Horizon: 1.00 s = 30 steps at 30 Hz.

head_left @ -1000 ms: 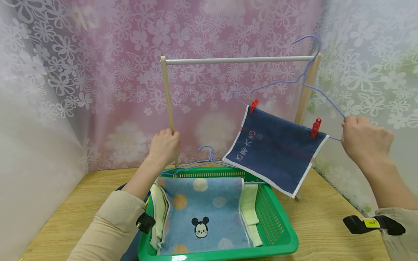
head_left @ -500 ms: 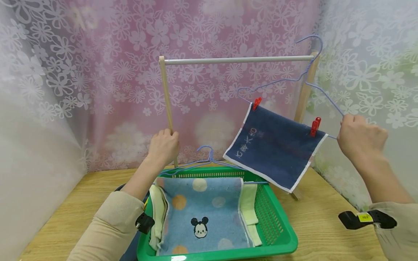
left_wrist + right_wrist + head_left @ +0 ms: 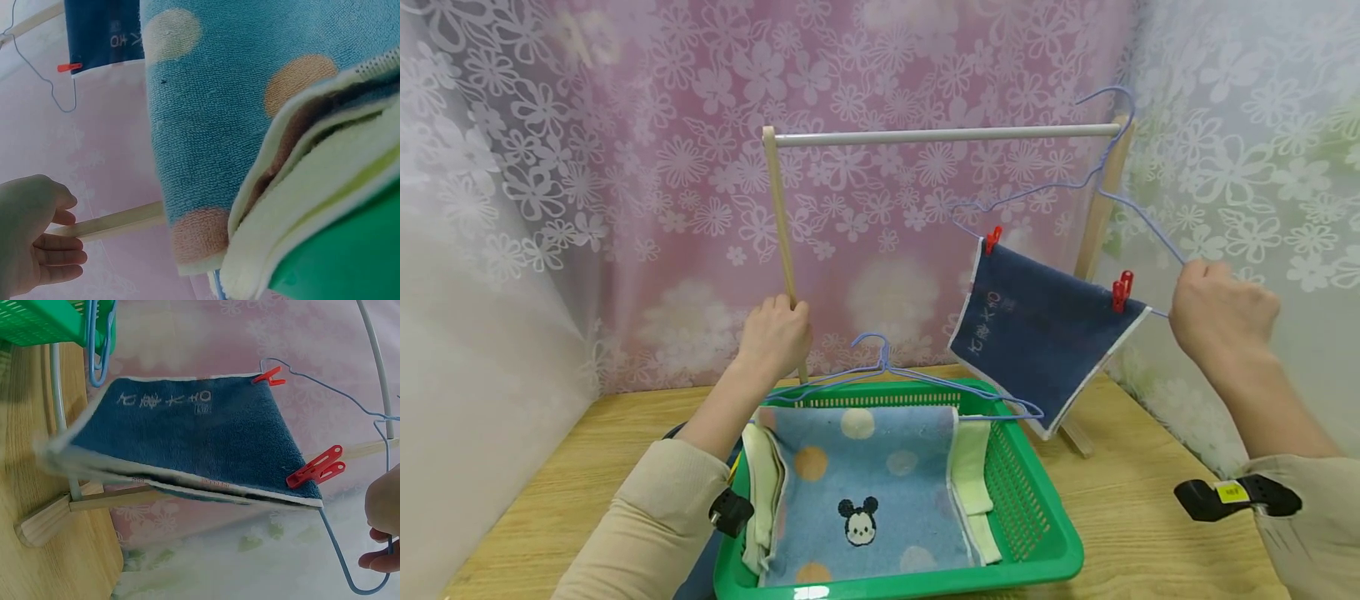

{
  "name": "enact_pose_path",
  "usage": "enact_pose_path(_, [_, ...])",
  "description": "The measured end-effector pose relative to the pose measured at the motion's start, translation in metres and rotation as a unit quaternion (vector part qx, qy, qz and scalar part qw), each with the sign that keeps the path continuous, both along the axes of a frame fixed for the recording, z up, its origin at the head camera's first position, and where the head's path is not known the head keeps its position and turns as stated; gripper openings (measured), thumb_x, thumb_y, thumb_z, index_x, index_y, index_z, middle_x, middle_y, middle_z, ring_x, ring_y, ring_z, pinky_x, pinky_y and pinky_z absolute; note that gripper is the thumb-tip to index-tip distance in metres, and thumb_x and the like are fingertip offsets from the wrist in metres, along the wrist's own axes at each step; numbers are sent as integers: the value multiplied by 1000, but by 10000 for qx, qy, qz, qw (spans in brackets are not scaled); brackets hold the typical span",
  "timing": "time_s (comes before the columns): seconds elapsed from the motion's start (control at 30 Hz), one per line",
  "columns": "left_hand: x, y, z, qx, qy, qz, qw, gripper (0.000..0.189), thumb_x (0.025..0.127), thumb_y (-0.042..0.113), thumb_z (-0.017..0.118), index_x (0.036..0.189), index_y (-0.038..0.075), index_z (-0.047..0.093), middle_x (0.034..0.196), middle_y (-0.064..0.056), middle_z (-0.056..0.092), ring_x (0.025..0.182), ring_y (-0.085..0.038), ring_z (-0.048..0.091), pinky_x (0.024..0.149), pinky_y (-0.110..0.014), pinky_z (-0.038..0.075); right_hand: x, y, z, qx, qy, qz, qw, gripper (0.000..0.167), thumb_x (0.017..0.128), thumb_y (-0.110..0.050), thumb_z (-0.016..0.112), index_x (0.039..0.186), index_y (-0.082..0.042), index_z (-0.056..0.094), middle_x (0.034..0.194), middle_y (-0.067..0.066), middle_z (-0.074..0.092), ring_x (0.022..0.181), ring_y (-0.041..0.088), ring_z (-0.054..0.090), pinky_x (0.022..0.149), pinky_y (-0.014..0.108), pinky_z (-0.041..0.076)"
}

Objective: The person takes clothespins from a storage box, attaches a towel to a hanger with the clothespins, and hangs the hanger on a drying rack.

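Note:
My left hand (image 3: 775,337) grips the left wooden post (image 3: 780,212) of a small drying rack; in the left wrist view its fingers curl at the post. On the right, my right hand (image 3: 1221,321) holds the right end of a blue wire hanger (image 3: 333,540). A navy hand towel (image 3: 1048,329) with white edging and lettering hangs folded over the hanger's lower wire, held by two red clothespins (image 3: 319,467). The hanger is tilted, its right end lower, and its hook overlaps the right end of the rack's white bar (image 3: 947,136) in the head view.
A green plastic basket (image 3: 1015,575) stands on the wooden table (image 3: 1150,517) in front of the rack. In it lie a blue polka-dot towel (image 3: 880,467) on blue hangers (image 3: 886,354) and pale yellow cloths (image 3: 973,471). Flowered curtains (image 3: 685,208) enclose the back and sides.
My right hand has shifted slightly left with the hanger. The navy towel's lower edge has swung back and away from the basket, uncovering the other hanger's right end. My left hand stays on the post.

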<state>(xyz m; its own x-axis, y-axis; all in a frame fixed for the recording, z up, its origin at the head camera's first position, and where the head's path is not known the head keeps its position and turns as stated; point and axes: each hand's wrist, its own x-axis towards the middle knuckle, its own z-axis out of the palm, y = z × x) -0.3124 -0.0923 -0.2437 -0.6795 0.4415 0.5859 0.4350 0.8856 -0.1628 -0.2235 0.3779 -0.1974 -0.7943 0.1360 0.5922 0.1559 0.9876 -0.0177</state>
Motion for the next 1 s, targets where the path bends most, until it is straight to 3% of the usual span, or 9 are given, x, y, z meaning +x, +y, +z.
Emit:
enact_pose_path(0.3, [0, 1, 1, 4, -125, -19, 9999, 16, 87, 10, 57, 93, -5, 62, 81, -20, 57, 65, -26, 50, 58, -35, 47, -1, -1, -4, 57, -39, -48, 10000, 18, 88, 3, 29, 73, 9, 35, 70, 28, 39, 48, 51, 40, 40, 55, 30])
enact_pose_path(0.5, [1, 1, 2, 29, -262, 3, 9997, 15, 87, 9, 57, 90, -5, 61, 81, -19, 56, 64, -25, 48, 56, -33, 46, -2, -2, -3, 86, -335, -136, 9993, 17, 89, 2, 31, 76, 11, 37, 69, 27, 38, 52, 50, 42, 44, 54, 32])
enact_pose_path(1.0, [1, 0, 2, -24, -242, 17, 9997, 17, 87, 9, 56, 94, -6, 62, 82, -20, 56, 65, -25, 48, 57, -33, 47, -2, -11, -8, 136, -465, -280, 9984, 17, 87, 3, 31, 74, 12, 36, 68, 29, 40, 57, 51, 46, 46, 52, 34])
